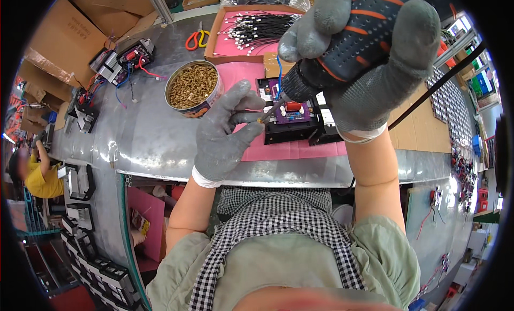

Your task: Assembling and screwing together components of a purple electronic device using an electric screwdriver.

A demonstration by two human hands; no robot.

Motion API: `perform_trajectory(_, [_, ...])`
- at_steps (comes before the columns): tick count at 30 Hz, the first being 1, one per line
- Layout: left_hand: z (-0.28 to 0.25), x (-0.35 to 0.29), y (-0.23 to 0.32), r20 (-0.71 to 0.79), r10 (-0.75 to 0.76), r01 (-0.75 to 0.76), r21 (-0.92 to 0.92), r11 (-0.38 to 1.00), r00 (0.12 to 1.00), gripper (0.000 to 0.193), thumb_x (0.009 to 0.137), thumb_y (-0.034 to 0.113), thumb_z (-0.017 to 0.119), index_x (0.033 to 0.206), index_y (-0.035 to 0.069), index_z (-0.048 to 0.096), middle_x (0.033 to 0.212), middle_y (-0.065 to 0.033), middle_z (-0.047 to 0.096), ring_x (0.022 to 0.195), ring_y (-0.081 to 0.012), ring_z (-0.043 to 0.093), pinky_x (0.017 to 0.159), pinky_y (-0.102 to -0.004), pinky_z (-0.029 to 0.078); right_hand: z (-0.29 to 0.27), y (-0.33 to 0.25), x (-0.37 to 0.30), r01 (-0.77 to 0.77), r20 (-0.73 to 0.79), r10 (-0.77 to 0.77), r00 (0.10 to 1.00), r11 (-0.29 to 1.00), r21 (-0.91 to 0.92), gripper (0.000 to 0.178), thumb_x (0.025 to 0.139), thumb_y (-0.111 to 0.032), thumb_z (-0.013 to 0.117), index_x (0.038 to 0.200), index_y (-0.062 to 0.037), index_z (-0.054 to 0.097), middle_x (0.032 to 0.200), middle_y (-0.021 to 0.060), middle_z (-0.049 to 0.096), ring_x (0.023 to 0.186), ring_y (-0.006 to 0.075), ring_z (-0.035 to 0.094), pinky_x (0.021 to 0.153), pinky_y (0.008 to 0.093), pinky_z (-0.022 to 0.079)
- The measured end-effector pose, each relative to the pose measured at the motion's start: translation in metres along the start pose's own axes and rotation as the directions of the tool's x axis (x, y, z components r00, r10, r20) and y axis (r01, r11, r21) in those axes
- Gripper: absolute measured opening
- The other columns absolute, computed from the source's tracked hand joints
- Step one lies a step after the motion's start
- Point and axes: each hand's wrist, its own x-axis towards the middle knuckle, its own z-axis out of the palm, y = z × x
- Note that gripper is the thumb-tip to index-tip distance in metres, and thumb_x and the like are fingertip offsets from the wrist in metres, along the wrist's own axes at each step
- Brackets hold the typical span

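My right hand [369, 99], in a grey glove, is wrapped round a black and orange power screwdriver [348, 48], its bit slanting down to the left. My left hand [222, 137], gloved too, has thumb and fingers pinched at the bit's tip around a small brass-coloured screw [261, 120]. Just behind the bit sits a black housing [289, 133] with a purple circuit board [303, 115] and a red component [293, 106] on it. The screwdriver and right hand hide part of the housing. Left of it stands an open round tin [205, 107] full of brass-coloured screws.
Pink sheeting [321, 150] lies under the housing on the metal bench [155, 134]. Behind are scissors [201, 39] and a tray [214, 46] of black cables. Wired units [115, 64] lie at the left. A black cord [439, 83] crosses the right side. Another person [45, 177] is far left.
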Motion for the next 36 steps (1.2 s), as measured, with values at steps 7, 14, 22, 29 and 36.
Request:
perform_trajectory(7, [-0.007, 0.002, 0.002, 0.146, 0.122, -0.159, 0.280, 0.947, 0.982, 0.074, 0.083, -0.013, 0.070, 0.150, 0.004, 0.044, 0.118, -0.0159, 0.067, 0.106, -0.0234, 0.070, 0.093, -0.0353, 0.057, -0.004, 0.004, -0.009, -0.011, -0.074, 0.015, 0.997, 0.999, 0.048, 0.071, 0.097, -0.055, 0.058, 0.133, 0.0011, 0.035, 0.067, 0.0089, 0.060, 0.054, 0.0198, 0.062, 0.053, 0.0341, 0.056])
perform_trajectory(14, [-0.003, 0.015, -0.002, 0.165, 0.120, -0.136, 0.091, 0.987, 0.979, 0.069, 0.085, -0.009, 0.070, 0.148, 0.005, 0.047, 0.124, -0.0159, 0.067, 0.107, -0.0238, 0.070, 0.095, -0.0357, 0.055, -0.012, -0.012, -0.009, -0.157, -0.115, 0.169, 0.979, 0.982, 0.109, 0.065, 0.094, -0.066, 0.052, 0.104, -0.0020, 0.046, 0.068, 0.0087, 0.058, 0.059, 0.0214, 0.061, 0.060, 0.0355, 0.055])
perform_trajectory(22, [-0.026, 0.114, 0.022, 0.257, 0.281, -0.375, 0.741, 0.557, 0.925, 0.044, 0.085, 0.016, 0.075, 0.128, 0.007, 0.064, 0.122, -0.0132, 0.068, 0.106, -0.0298, 0.068, 0.092, -0.0386, 0.053, -0.080, -0.024, -0.004, -0.245, -0.099, 0.240, 0.966, 0.969, -0.035, 0.067, 0.093, -0.071, 0.049, 0.084, -0.0047, 0.055, 0.069, 0.0075, 0.055, 0.064, 0.0217, 0.060, 0.065, 0.0361, 0.054])
perform_trajectory(29, [-0.003, 0.268, -0.099, 0.519, 0.015, -0.476, 0.771, 0.423, 0.855, 0.026, 0.088, 0.016, 0.066, 0.112, 0.010, 0.073, 0.110, -0.0128, 0.072, 0.102, -0.0308, 0.069, 0.090, -0.0402, 0.055, -0.150, -0.024, -0.002, -0.047, -0.189, 0.044, 0.981, 0.999, -0.012, 0.044, 0.103, -0.045, 0.051, 0.096, -0.0022, 0.059, 0.084, 0.0099, 0.063, 0.069, 0.0218, 0.066, 0.067, 0.0400, 0.058])
perform_trajectory(36, [0.053, 0.344, -0.177, 0.710, -0.183, -0.722, 0.692, 0.000, 0.680, 0.016, 0.087, 0.014, 0.067, 0.101, 0.010, 0.075, 0.105, -0.0107, 0.069, 0.097, -0.0340, 0.067, 0.087, -0.0423, 0.055, -0.163, -0.007, -0.006, -0.122, -0.355, 0.096, 0.930, 0.991, -0.050, 0.037, 0.099, -0.036, 0.060, 0.090, -0.0006, 0.062, 0.074, 0.0084, 0.063, 0.066, 0.0198, 0.066, 0.064, 0.0362, 0.058])
